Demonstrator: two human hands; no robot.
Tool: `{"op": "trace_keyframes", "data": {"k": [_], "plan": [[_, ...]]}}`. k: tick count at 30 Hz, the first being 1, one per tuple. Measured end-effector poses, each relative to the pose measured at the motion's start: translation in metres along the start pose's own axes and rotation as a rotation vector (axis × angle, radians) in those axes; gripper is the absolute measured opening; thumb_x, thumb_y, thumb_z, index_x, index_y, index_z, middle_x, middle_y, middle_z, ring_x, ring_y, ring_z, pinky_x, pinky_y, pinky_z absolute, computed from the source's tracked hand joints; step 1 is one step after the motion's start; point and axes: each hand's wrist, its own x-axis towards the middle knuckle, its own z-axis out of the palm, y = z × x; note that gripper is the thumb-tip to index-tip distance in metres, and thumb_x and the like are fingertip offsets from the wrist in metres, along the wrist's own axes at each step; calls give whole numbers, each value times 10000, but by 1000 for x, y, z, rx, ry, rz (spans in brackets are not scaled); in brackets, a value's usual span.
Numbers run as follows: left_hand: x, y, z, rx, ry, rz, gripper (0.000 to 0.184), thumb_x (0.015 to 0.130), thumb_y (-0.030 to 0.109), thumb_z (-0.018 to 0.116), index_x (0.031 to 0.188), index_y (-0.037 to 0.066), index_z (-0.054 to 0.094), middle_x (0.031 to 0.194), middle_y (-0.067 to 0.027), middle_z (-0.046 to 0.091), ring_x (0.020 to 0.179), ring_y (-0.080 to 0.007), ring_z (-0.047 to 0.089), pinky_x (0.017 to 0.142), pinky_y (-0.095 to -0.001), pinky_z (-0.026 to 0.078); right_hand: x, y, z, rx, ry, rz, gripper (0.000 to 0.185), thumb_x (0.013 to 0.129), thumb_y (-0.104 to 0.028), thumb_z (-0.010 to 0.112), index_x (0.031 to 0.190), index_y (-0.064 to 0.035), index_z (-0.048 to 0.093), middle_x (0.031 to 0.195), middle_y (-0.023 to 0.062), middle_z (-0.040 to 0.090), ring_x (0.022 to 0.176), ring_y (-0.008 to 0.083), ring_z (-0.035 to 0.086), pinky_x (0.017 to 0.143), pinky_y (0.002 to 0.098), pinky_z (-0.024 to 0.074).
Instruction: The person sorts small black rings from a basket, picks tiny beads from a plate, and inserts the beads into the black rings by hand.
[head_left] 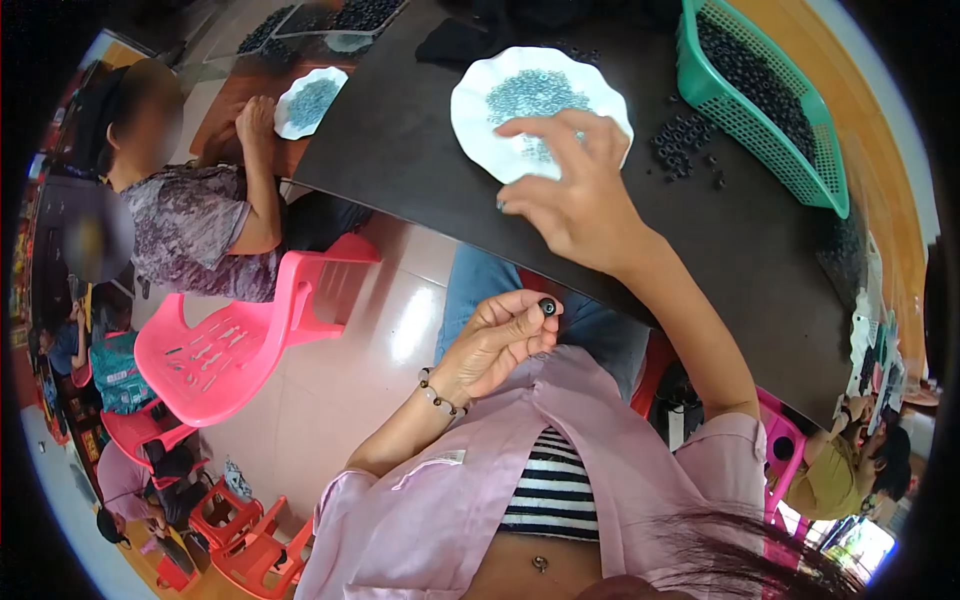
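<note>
My left hand [500, 338] is closed in a pinch in front of my body, below the table edge. Between its thumb and fingers is a small round black part [547, 307] with a lighter ring-shaped centre. My right hand [578, 190] hovers over the near right side of a white scalloped plate [470, 115], thumb and fingers spread apart. A tiny bluish spot shows at the right thumb tip; I cannot tell whether it is a piece or the nail. Many small clear, bluish rings [535, 92] lie on the plate, partly hidden by the right hand.
A green basket [765, 150] of black parts stands at the right, with loose black parts [682, 145] beside it. At the left, a person [200, 215] sits at a table by another white plate [290, 125]. A pink chair [225, 360] stands behind that person.
</note>
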Motion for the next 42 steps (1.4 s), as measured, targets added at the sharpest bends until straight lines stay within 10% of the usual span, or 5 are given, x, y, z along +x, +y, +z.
{"op": "trace_keyframes", "data": {"k": [8, 13, 22, 42], "plan": [[12, -6, 16, 46, -75, -41, 191, 919, 139, 589, 1054, 8, 620, 897, -48, 638, 827, -122, 604, 767, -265, 502, -15, 42, -5, -179, 164, 276, 67, 716, -198, 721, 768, -156, 715, 1187, -22, 564, 1077, 271, 392, 928, 430, 242], [17, -8, 25, 72, -56, -58, 184, 923, 161, 576, 1030, 12, 592, 908, -55, 607, 814, -144, 582, 773, -290, 484, -43, 72, -43, -109, 310, 297, 69, 777, -92, 672, 821, -46, 699, 735, 39, 666, 652, 188, 591, 632, 281, 473], [45, -3, 50, 8, -80, -93, 198, 908, 141, 572, 1012, -28, 582, 876, -83, 587, 812, -154, 554, 772, -287, 462, -131, 134, -120, -145, 197, 908, 121, 843, -77, 626, 928, 0, 661, 718, 35, 631, 654, 79, 548, 622, 229, 438], [84, -8, 55, 54, -169, 16, 192, 945, 180, 548, 1052, 25, 588, 933, -51, 593, 857, -146, 570, 794, -287, 475, -109, 111, -85, -51, 58, 586, 125, 750, -82, 668, 874, -88, 651, 812, 60, 614, 843, 256, 571, 731, 369, 472]]}}
